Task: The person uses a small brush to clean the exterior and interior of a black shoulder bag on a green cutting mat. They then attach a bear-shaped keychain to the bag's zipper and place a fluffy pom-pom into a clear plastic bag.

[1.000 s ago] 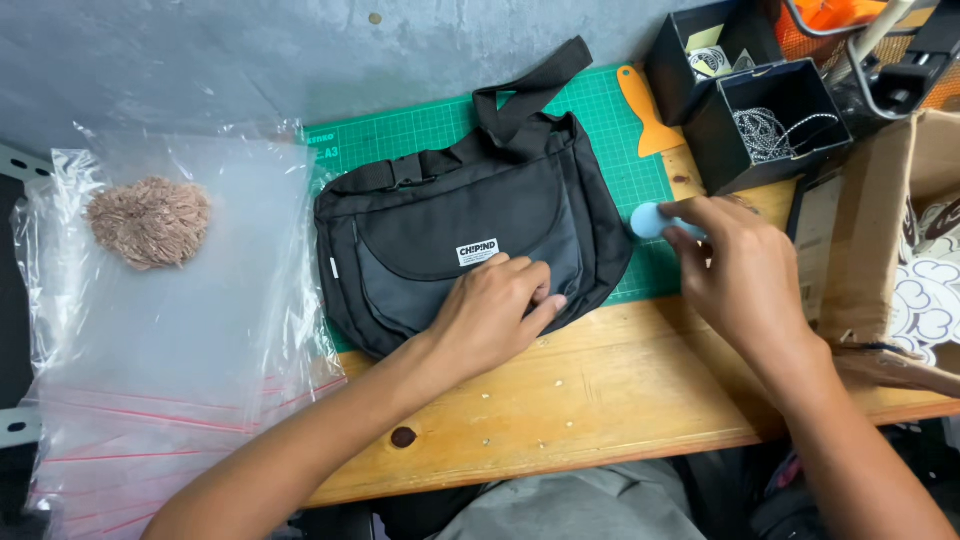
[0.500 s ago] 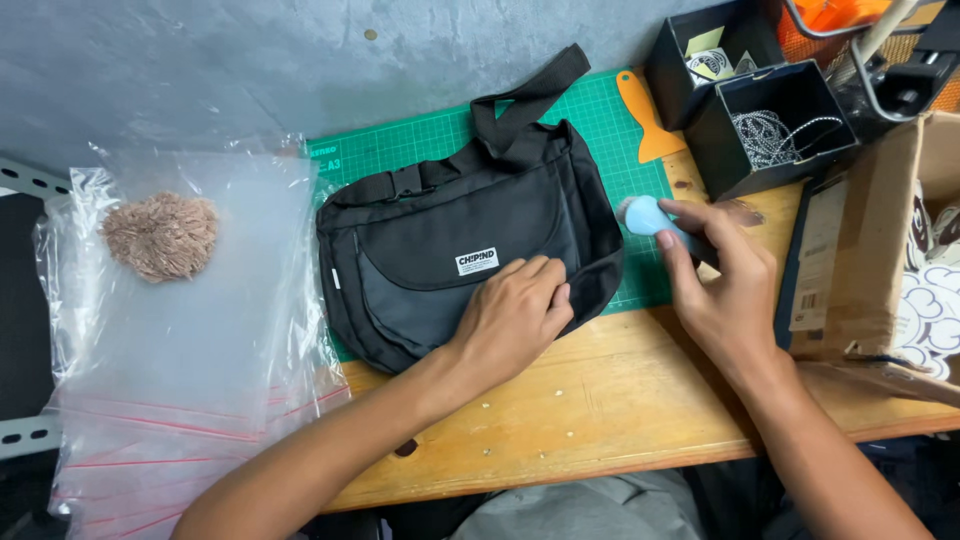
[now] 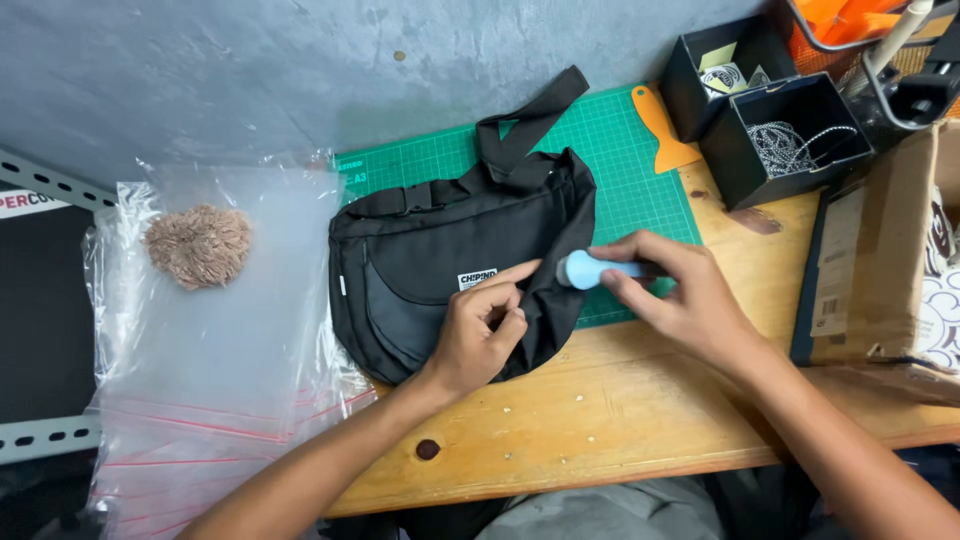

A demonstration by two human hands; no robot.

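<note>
A black sling bag (image 3: 430,260) with a small white label lies on a green cutting mat (image 3: 620,140) on the wooden table (image 3: 620,410). My left hand (image 3: 480,330) presses on the bag's lower right part, fingers pinching the fabric near its edge. My right hand (image 3: 685,295) holds a small light-blue cylindrical tool (image 3: 590,269), with its rounded end touching the bag's right edge. The bag's strap (image 3: 530,115) curls up over the mat.
Clear plastic zip bags (image 3: 220,380) lie at the left with a fluffy brown tuft (image 3: 198,245) on top. Two black bins (image 3: 780,125) hold cords and small items at the back right. An orange scraper (image 3: 665,130) and a cardboard box (image 3: 890,250) sit nearby.
My right hand has brought the blue tool left, from beside the bag to its right edge. My left hand has shifted slightly and now pinches the fabric.
</note>
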